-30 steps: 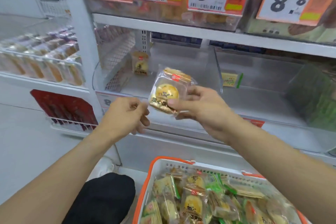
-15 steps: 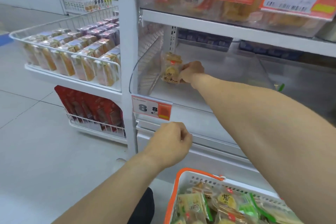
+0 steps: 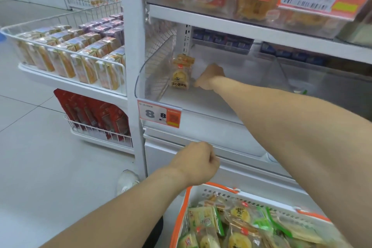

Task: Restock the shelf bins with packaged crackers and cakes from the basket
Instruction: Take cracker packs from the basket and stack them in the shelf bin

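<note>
Cake packet [image 3: 181, 73]: we stand it upright at the clear bin's [image 3: 150, 70] back-left, label facing out. Right hand [image 3: 209, 77] beside it, grip indiscernible. Left hand [image 3: 196, 163] clenched, empty, above the basket [image 3: 221, 190].

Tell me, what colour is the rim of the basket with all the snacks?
Orange. The basket's rim is orange around white slotted walls, seen in the head view, the only one.

Apparently a shop: price tags [image 3: 160, 114], stocked snack shelves [image 3: 70, 60]
</note>
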Available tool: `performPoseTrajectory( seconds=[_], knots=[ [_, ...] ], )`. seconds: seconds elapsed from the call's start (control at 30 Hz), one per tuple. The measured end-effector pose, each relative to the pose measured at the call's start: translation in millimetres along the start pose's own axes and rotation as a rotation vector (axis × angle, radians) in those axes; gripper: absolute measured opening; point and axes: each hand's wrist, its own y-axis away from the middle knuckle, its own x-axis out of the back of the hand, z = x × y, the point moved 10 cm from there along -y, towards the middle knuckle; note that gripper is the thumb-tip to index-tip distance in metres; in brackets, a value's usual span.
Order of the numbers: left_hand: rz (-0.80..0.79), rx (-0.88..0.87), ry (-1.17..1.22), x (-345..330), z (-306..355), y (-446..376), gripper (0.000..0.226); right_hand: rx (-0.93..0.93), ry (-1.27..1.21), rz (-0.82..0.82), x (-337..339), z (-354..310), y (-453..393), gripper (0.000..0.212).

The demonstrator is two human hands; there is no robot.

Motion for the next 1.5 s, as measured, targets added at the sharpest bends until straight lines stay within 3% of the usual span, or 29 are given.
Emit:
performPoseTrajectory(
  seconds=[0.1,0.27,0.37,0.43,0.57,0.67,0.9,1.0,1.1,1.2,1.27,1.37,1.5],
  knots=[
    [-0.062,0.007,-0.022,-11.0,3.6,-3.2,0.030,0.143,0.052,0.090,43.8,-17.1,46.5,0.012],
    [-0.289,-0.008,-0.192,-47.9,13.4,-4.1,0.035,0.718,-0.048,0.293,104.7,-26.3,189.2,0.006],
    [-0.470,0.004,-0.330,-78.0,12.3,4.9,0.031,0.873,0.003,0.298,98.3,12.9,268.1,0.002],
    [-0.529,0.008,-0.412,-95.2,9.9,12.2,0.023,0.833,0.037,0.183,70.7,55.0,298.8,0.002],
    [-0.586,0.023,-0.513,-130.0,-4.8,21.8,0.039,0.630,0.131,-0.112,-2.9,147.8,322.3,0.004],
    [-0.559,0.013,-0.581,-145.3,-13.5,17.1,0.036,0.469,0.155,-0.293,-31.8,191.5,322.6,0.006],
    [-0.462,-0.007,-0.527,-132.3,-4.7,2.0,0.014,0.375,0.126,-0.407,-41.7,219.4,315.8,0.006],
    [-0.364,-0.034,-0.339,-105.3,14.0,-7.6,0.016,0.326,0.037,-0.397,-37.7,224.6,309.6,0.009],
    [-0.294,-0.044,-0.057,-83.6,34.3,-7.0,0.011,0.222,-0.212,-0.328,-23.9,223.3,302.1,0.037],
    [-0.266,-0.035,0.195,-75.0,52.8,-0.8,0.004,0.076,-0.476,-0.375,-20.1,218.6,300.3,0.065],
    [-0.241,-0.024,0.336,-70.3,64.7,3.8,0.010,0.015,-0.598,-0.419,-21.8,215.8,300.6,0.061],
    [-0.170,-0.028,0.500,-61.7,79.9,9.5,0.017,-0.037,-0.744,-0.461,-22.8,213.6,302.6,0.036],
    [-0.209,0.038,0.644,-59.0,91.0,18.7,0.039,-0.076,-0.858,-0.525,-17.8,210.6,304.2,0.034]
  ],
)
